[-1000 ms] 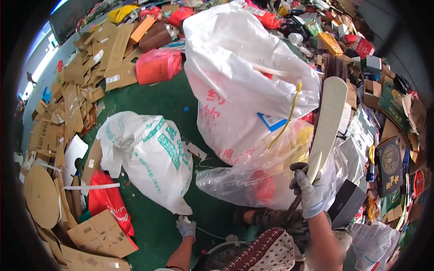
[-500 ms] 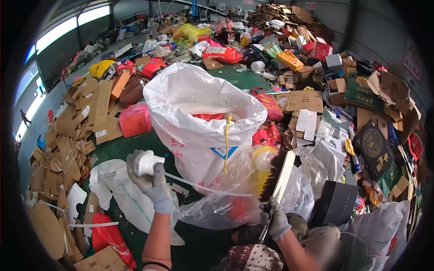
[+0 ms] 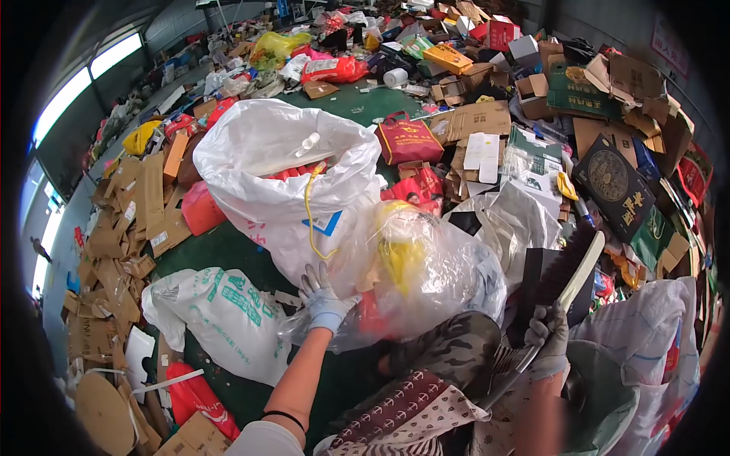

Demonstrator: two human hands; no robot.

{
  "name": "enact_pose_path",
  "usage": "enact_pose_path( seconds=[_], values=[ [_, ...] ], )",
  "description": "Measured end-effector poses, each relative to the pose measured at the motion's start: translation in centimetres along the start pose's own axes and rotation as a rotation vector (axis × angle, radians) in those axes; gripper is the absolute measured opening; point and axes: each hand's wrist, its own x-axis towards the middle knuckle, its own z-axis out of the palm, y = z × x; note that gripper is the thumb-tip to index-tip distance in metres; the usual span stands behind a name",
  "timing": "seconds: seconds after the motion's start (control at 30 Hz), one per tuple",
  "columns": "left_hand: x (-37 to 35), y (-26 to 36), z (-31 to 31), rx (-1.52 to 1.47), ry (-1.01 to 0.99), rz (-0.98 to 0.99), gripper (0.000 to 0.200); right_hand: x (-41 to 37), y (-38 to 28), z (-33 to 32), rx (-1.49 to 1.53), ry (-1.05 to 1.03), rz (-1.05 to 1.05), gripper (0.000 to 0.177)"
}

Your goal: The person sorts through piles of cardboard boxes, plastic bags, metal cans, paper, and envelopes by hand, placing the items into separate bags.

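My gloved left hand [image 3: 322,295] is spread open at the near side of a clear plastic bag [image 3: 426,273] holding yellow and red items, touching its film. Just behind stands a big open white sack [image 3: 266,186] with red print and a yellow cord [image 3: 308,205]; a white plastic piece [image 3: 308,143] lies inside its mouth. My gloved right hand [image 3: 549,338] grips the handle of a white-backed brush [image 3: 574,270] with dark bristles, held low at the right beside my knee [image 3: 449,349] in camouflage cloth.
A tied white woven sack [image 3: 220,319] with green print lies on the green floor [image 3: 228,251] to the left. Flattened cardboard [image 3: 129,220] is piled along the left. Boxes, a dark red gift bag [image 3: 407,138] and mixed waste fill the back and right. Another white bag [image 3: 654,357] sits at my right.
My left hand has let go of the white plastic piece, which now lies in the big sack, and has dropped to the clear bag. The right hand has lowered the brush to the right.
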Motion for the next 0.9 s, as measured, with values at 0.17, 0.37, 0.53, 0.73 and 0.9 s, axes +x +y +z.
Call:
enact_pose_path(
  seconds=[0.17, 0.37, 0.53, 0.73, 0.9],
  values=[
    [1.7, -3.8, 13.6, -1.445, -0.675, -0.399, 0.046, 2.8, -0.2, -2.3, 0.079, 0.233, 0.073, 0.016],
    [0.3, 7.8, -8.4, -1.834, -0.639, -0.177, 0.022, 3.5, 0.7, -1.2, -0.099, 0.091, 0.185, 0.013],
    [-4.6, 12.8, -28.3, -1.509, 0.080, 0.252, 0.025, 3.4, 1.6, -1.8, -0.274, 0.063, 0.115, 0.013],
    [-10.2, -2.2, -47.5, -1.812, 0.169, 0.568, 0.014, 3.9, 1.9, -3.5, -0.347, 0.145, 0.138, 0.016],
    [-16.9, -14.4, -55.0, -1.118, 1.062, 0.305, 0.033, 5.4, 0.9, -7.4, -0.401, 0.142, 0.257, 0.012]
  ],
)
